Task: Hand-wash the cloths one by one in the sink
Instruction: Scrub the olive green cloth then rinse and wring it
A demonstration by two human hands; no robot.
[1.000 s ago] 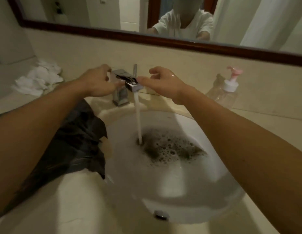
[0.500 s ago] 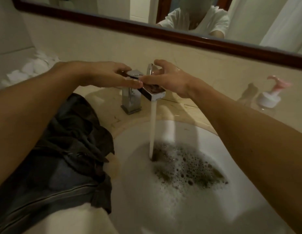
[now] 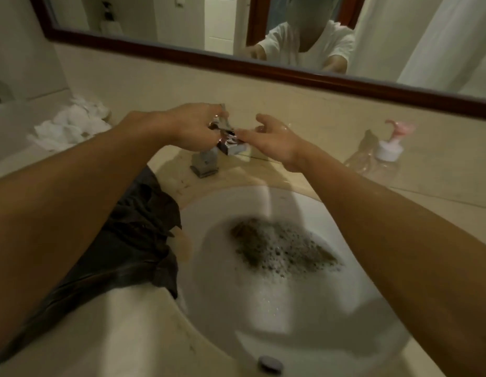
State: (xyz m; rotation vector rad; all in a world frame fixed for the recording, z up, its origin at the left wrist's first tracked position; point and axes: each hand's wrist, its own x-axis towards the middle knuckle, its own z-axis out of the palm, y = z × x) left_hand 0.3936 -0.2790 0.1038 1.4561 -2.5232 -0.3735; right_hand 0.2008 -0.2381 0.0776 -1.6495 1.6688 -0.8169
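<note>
1. The left hand point(image 3: 192, 127) is reaching past the back edge of the sink point(image 3: 225, 202). Its fingers are curling round the top of the chrome tap point(image 3: 205, 161) and gripping it.
2. The right hand point(image 3: 274, 141) is holding nothing. Its fingers are stretching out almost straight, and the fingertips are touching the tap's spout from the right.
3. A brownish cloth point(image 3: 279, 248) is lying under soapy water in the middle of the sink, with foam bubbles covering much of it.
4. A dark cloth point(image 3: 133, 240) is lying crumpled on the countertop point(image 3: 127, 336) along the sink's left edge. 1 corner is hanging over the rim, and the left forearm is passing above the cloth.
5. A heap of white cloths point(image 3: 73, 123) is sitting at the back-left corner of the countertop, well apart from the sink.
6. A clear pump bottle point(image 3: 386, 156) with a pink head is standing at the countertop's back edge, right of the tap and below the mirror point(image 3: 290, 72).
</note>
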